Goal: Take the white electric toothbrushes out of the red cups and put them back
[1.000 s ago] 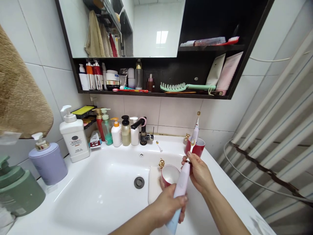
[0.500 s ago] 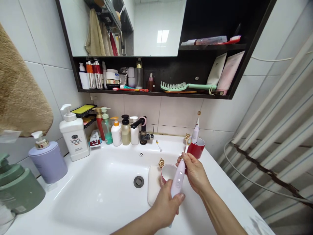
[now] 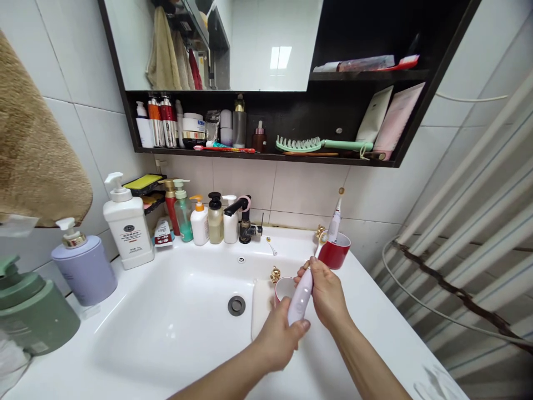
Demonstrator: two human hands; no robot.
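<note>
A pale pink electric toothbrush [image 3: 300,300] is held at a slant over the right side of the sink. My left hand [image 3: 275,340] is wrapped round the lower part of its handle. At the top of the handle, my right hand [image 3: 328,291] pinches the base of the brush head [image 3: 321,243], whose bristle end sticks up past the fingers. Partly hidden behind my left hand is a red cup [image 3: 284,288] with a white inside, beside a pale mat [image 3: 261,311]. Another red cup [image 3: 335,256] on the right rim holds a second electric toothbrush [image 3: 334,226].
The white sink [image 3: 166,311] has a drain [image 3: 236,305] and a black faucet [image 3: 245,219]. A small loose brush head [image 3: 271,246] lies on the back rim. Several pump bottles [image 3: 199,223] line the left and back. Overhead hangs a dark cabinet [image 3: 291,114]; pipes [image 3: 466,222] run along the right.
Both hands, with the toothbrush between them, have shifted slightly left and up. The view has tilted a little. Both hands keep their hold.
</note>
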